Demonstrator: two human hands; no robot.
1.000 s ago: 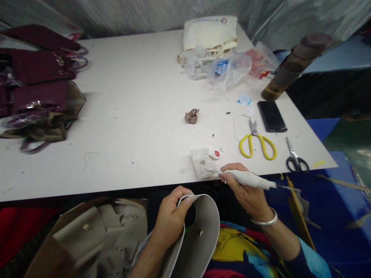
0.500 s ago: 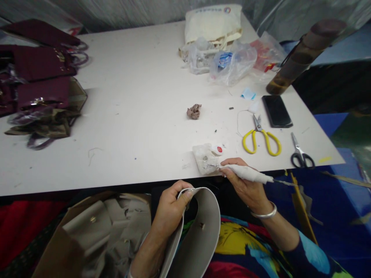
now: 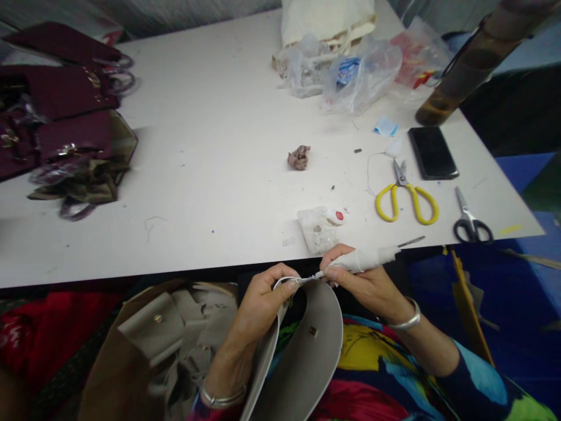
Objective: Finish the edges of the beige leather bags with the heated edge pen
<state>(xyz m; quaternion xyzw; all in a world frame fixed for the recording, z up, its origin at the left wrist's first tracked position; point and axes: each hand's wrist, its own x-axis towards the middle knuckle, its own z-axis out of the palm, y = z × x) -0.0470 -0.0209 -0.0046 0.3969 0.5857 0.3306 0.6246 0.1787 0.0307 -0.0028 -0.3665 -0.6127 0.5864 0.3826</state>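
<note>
My left hand point(image 3: 264, 297) pinches the top edge of a grey leather-like bag piece point(image 3: 313, 365), which curves open over my lap and carries a small gold-coloured metal fitting. In my right hand point(image 3: 368, 289) is an awl-like tool with a white-wrapped handle point(image 3: 368, 259). Its tip meets the bag piece's edge beside my left fingertips, and a thin metal end sticks out at the back. Exactly what the tip touches is too small to tell. Just beyond the hands, at the table edge, lies a small clear plastic packet point(image 3: 319, 229).
On the white table point(image 3: 210, 146) are yellow-handled scissors point(image 3: 407, 196), black-handled scissors point(image 3: 471, 222), a phone point(image 3: 433, 153), a bottle point(image 3: 464, 76), a crumpled brown scrap point(image 3: 298, 158) and plastic bags point(image 3: 362, 76). Maroon handbags point(image 3: 74, 134) crowd the left. A carton point(image 3: 109, 356) of grey pieces stands below.
My right hand has brought the white-wrapped tool from the plastic packet down and left to the bag piece's edge. My left hand still grips the piece. The view has shifted slightly.
</note>
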